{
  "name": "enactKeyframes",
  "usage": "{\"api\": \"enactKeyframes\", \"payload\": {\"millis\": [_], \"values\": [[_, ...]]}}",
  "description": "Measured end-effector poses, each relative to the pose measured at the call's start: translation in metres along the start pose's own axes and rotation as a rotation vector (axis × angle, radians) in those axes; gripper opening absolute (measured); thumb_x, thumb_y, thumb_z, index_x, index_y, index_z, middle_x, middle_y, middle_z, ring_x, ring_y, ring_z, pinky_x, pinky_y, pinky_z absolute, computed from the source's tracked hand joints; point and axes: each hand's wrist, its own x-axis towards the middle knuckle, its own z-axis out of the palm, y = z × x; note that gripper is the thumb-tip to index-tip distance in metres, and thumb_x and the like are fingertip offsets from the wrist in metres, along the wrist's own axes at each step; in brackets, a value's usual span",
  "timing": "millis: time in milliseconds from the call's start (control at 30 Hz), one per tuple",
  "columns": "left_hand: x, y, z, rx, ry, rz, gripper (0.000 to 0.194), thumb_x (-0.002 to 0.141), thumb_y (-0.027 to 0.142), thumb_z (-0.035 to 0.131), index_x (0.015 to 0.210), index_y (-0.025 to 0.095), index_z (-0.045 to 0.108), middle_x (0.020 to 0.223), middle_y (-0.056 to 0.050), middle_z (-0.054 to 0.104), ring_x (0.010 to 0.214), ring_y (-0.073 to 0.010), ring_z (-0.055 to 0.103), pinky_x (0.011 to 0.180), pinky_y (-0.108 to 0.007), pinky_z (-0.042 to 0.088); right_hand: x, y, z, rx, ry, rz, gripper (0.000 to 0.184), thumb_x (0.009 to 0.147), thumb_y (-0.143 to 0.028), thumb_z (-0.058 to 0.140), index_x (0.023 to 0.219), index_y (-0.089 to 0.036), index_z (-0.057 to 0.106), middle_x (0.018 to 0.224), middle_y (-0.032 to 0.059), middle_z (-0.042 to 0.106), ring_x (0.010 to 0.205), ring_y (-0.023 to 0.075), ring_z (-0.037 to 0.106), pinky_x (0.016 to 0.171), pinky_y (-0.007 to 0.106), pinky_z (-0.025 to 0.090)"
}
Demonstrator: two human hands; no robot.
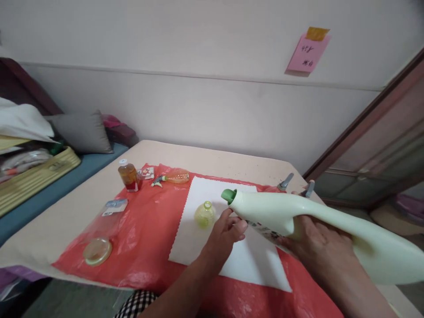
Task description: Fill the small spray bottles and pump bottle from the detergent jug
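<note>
My right hand (319, 243) is wrapped around the handle of a large pale green plastic jug (265, 205). The jug lies nearly level, its green pouring spout (228, 195) uncapped and pointing left. Just below the jug's neck is my left hand (228, 232), its fingers bent and slightly apart with nothing visible in them; I cannot tell whether they touch the jug. A small round yellow-green transparent bottle (204, 216) with an open neck stands upright on a white sheet (261, 265), left of the spout and a little lower.
Red plastic sheeting (145, 247) covers much of the table (212, 157). On its left are a bottle of amber liquid (128, 176), an orange spray bottle (177, 176) lying down, a card packet (115, 206) and a round clear lid (97, 251). Grey clamps (285, 181) sit at the far right edge.
</note>
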Motion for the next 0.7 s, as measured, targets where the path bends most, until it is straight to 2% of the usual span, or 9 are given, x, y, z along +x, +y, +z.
{"api": "enactKeyframes", "payload": {"millis": [133, 267, 433, 567, 700], "values": [[-0.001, 0.001, 0.006, 0.014, -0.01, 0.012, 0.06, 0.08, 0.05, 0.068, 0.131, 0.022, 0.052, 0.115, -0.011, 0.061, 0.117, -0.029, 0.058, 0.093, -0.039, 0.047, 0.001, 0.0, -0.002, -0.169, -0.033, -0.098, 0.06, 0.079, -0.049, 0.059, 0.13, -0.018, 0.05, 0.12, 0.0215, 0.064, 0.099, 0.0435, 0.063, 0.074, 0.054, 0.051], [-0.001, -0.002, 0.007, -0.01, -0.013, -0.005, 0.056, 0.081, 0.051, 0.068, 0.126, 0.021, 0.053, 0.12, -0.012, 0.06, 0.119, -0.0294, 0.057, 0.094, -0.039, 0.048, 0.001, 0.001, 0.0, -0.149, -0.027, -0.134, 0.053, 0.078, -0.042, 0.058, 0.126, -0.019, 0.055, 0.116, 0.0193, 0.066, 0.101, 0.0413, 0.063, 0.078, 0.054, 0.052], [0.005, -0.012, 0.006, -0.082, 0.044, -0.015, 0.05, 0.083, 0.054, 0.066, 0.117, 0.019, 0.055, 0.118, -0.013, 0.06, 0.115, -0.029, 0.061, 0.096, -0.041, 0.05, 0.002, -0.008, 0.003, -0.1, 0.031, -0.172, 0.049, 0.079, -0.031, 0.05, 0.124, -0.013, 0.058, 0.117, 0.0219, 0.066, 0.106, 0.0422, 0.062, 0.082, 0.057, 0.053], [0.015, -0.025, 0.004, -0.178, 0.128, -0.035, 0.052, 0.083, 0.061, 0.063, 0.113, 0.02, 0.051, 0.117, -0.013, 0.06, 0.109, -0.028, 0.066, 0.094, -0.041, 0.052, 0.003, -0.015, 0.004, -0.049, 0.031, -0.203, 0.059, 0.08, -0.027, 0.049, 0.137, -0.015, 0.051, 0.133, 0.0196, 0.058, 0.122, 0.0432, 0.055, 0.093, 0.06, 0.051], [0.019, -0.027, 0.003, -0.24, 0.211, -0.054, 0.057, 0.083, 0.066, 0.059, 0.11, 0.017, 0.051, 0.115, -0.015, 0.059, 0.105, -0.0297, 0.068, 0.091, -0.04, 0.054, 0.004, -0.021, 0.002, -0.038, 0.047, -0.234, 0.068, 0.081, -0.023, 0.048, 0.148, -0.018, 0.038, 0.149, 0.0178, 0.044, 0.132, 0.0443, 0.046, 0.099, 0.063, 0.046]]}}
